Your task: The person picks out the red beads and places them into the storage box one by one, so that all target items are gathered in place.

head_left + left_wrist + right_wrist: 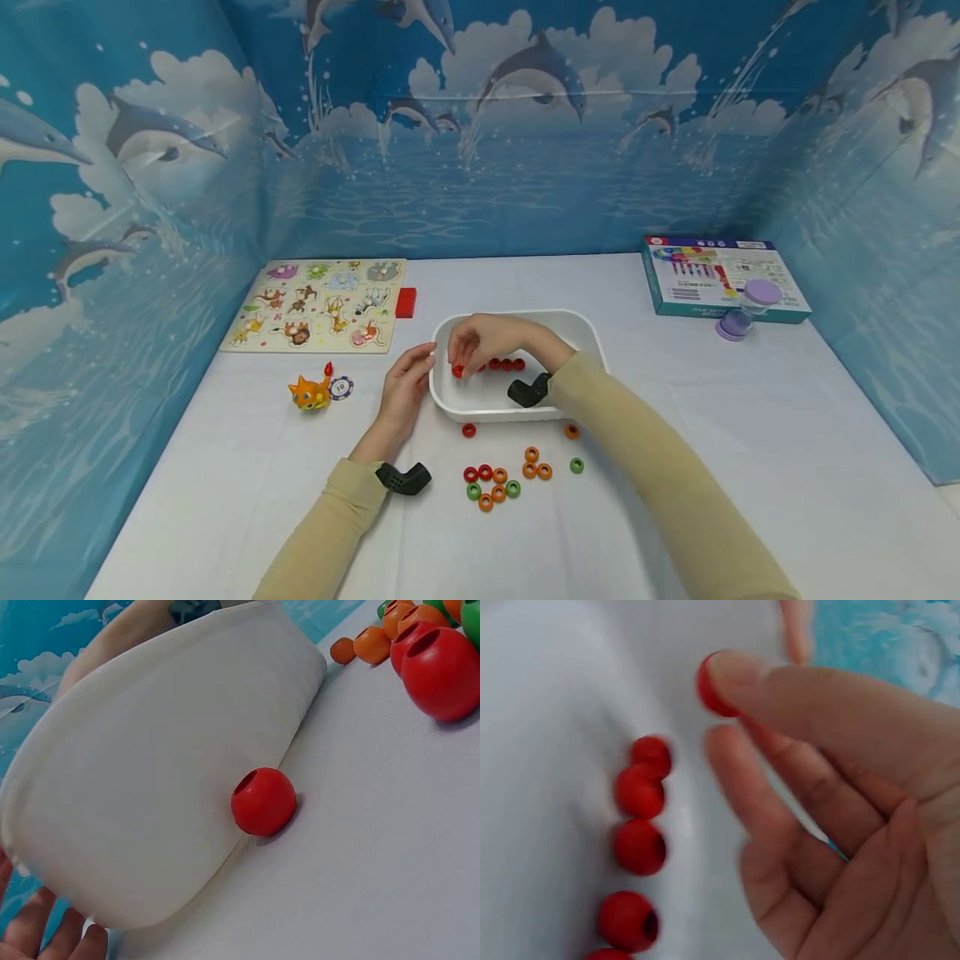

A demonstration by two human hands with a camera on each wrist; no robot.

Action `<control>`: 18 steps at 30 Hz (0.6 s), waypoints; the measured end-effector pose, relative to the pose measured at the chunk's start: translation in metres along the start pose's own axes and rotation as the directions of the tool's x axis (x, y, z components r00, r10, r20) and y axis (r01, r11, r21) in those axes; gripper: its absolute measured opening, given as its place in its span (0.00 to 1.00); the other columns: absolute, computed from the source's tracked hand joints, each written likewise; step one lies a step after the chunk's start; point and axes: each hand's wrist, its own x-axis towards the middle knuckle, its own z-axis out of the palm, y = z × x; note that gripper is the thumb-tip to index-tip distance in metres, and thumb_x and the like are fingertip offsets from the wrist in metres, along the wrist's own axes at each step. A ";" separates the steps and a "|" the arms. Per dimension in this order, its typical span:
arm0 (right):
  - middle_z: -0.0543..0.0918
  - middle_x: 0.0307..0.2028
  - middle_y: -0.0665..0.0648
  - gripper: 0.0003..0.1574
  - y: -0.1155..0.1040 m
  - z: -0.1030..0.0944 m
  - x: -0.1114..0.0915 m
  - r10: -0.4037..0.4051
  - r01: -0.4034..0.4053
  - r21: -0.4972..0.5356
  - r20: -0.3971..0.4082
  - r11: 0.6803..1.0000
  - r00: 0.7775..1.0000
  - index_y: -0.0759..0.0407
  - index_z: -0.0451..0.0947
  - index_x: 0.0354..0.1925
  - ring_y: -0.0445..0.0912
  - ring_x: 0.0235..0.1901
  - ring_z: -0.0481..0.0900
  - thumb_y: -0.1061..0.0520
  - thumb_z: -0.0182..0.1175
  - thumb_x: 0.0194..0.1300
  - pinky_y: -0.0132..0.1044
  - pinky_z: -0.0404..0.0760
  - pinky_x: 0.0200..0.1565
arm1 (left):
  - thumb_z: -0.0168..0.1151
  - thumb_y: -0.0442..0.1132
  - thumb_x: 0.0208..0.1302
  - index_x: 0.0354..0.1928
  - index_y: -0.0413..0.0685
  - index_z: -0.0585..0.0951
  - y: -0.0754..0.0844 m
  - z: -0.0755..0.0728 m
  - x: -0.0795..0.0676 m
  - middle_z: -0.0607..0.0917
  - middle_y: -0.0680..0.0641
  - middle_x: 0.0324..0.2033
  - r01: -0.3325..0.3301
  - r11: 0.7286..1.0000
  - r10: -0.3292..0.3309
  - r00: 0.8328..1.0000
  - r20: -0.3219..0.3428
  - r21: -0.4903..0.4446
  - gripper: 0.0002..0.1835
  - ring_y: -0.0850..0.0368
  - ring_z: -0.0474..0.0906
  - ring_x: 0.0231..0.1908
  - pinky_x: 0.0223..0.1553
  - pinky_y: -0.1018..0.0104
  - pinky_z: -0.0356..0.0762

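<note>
A white plastic tray (480, 413) stands on the table with several red beads (640, 847) lined up inside it along one wall. Over its left part, my right hand (491, 337) pinches a red bead (709, 688) between thumb and finger. My left hand (405, 385) touches the tray's left end, its fingertips (67, 934) against the outer wall. One red bead (264, 801) lies just outside the tray's near side. Nearer to me are loose orange beads (531, 454), green beads (513, 489) and red beads (470, 474).
A wooden animal puzzle board (322, 304) lies back left, a red block (406, 302) at its edge. An orange cat figure (308, 393) and a round chip (341, 387) stand left of my left hand. At back right, a purple-ended sand timer (748, 308) leans by a flat box (720, 279).
</note>
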 end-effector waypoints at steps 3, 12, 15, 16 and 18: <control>0.81 0.31 0.52 0.13 0.008 0.005 0.006 0.024 -0.024 -0.023 0.017 0.999 1.000 0.58 0.78 0.34 0.45 0.29 0.76 0.64 0.67 0.46 0.34 0.77 0.31 | 0.56 0.38 0.60 0.52 0.41 0.73 0.000 0.001 0.000 0.72 0.47 0.52 0.002 1.000 -0.002 1.000 0.000 0.003 0.18 0.52 0.66 0.55 0.53 0.64 0.68; 0.83 0.31 0.53 0.14 0.009 0.013 0.008 0.051 -0.050 -0.037 0.020 0.998 0.998 0.61 0.79 0.35 0.42 0.31 0.77 0.65 0.68 0.45 0.31 0.76 0.33 | 0.56 0.37 0.60 0.51 0.40 0.73 0.000 0.000 0.000 0.72 0.47 0.52 -0.002 1.000 0.002 1.000 -0.009 -0.002 0.17 0.55 0.66 0.55 0.54 0.65 0.67; 0.83 0.31 0.53 0.13 0.009 0.014 0.008 0.059 -0.058 -0.033 0.022 0.998 0.998 0.61 0.80 0.34 0.42 0.32 0.78 0.66 0.68 0.45 0.31 0.76 0.34 | 0.56 0.38 0.60 0.51 0.41 0.73 0.000 0.001 0.000 0.72 0.47 0.52 -0.002 1.000 0.002 1.000 -0.006 0.002 0.17 0.54 0.66 0.55 0.54 0.65 0.67; 0.83 0.31 0.53 0.13 0.010 0.014 0.008 0.061 -0.060 -0.027 0.025 0.998 0.998 0.61 0.80 0.34 0.42 0.32 0.78 0.66 0.67 0.46 0.32 0.76 0.34 | 0.56 0.38 0.60 0.51 0.41 0.74 0.000 0.001 0.000 0.72 0.47 0.52 -0.003 1.000 0.003 1.000 -0.006 0.001 0.17 0.54 0.66 0.55 0.54 0.65 0.67; 0.83 0.31 0.54 0.13 0.011 0.014 0.009 0.062 -0.062 -0.009 0.030 0.998 0.998 0.62 0.80 0.35 0.43 0.33 0.79 0.66 0.67 0.46 0.32 0.76 0.35 | 0.56 0.38 0.60 0.51 0.42 0.74 0.000 0.001 0.000 0.72 0.47 0.52 -0.004 1.000 0.004 1.000 -0.008 0.001 0.17 0.54 0.66 0.55 0.54 0.65 0.67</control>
